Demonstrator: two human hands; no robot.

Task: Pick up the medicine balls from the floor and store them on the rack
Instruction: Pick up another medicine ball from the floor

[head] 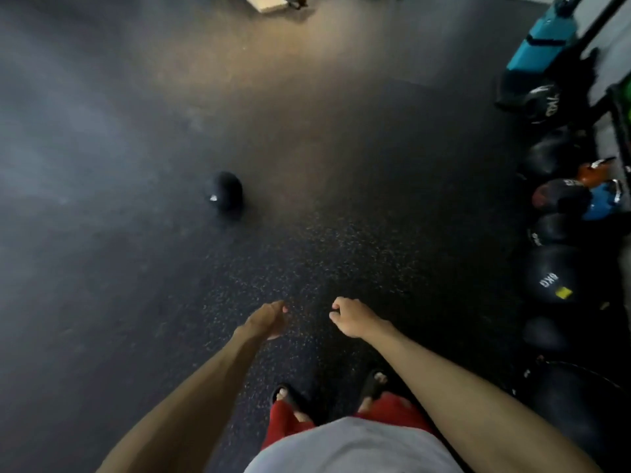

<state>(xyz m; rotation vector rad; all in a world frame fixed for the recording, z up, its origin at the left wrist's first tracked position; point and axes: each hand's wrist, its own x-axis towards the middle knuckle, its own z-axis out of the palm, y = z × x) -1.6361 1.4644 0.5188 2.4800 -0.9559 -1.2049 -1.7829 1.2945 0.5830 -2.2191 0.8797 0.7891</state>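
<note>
A black medicine ball (228, 191) lies alone on the dark speckled rubber floor, ahead of me and to the left. My left hand (267, 319) hangs in front of me with loosely curled fingers and holds nothing. My right hand (351, 317) hangs beside it, fingers loosely curled, also holding nothing. Both hands are well short of the ball. Along the right edge a row of black medicine balls sits low, among them one marked 8KG (550, 279) and one further back (543, 103). A dark rack frame (614, 107) rises behind them.
A teal bag-like piece of equipment (539, 42) leans at the top right. Orange and blue kettlebells (601, 189) sit among the balls. A pale box (266, 3) stands at the far top. My feet in dark sandals (286, 397) stand on the floor below.
</note>
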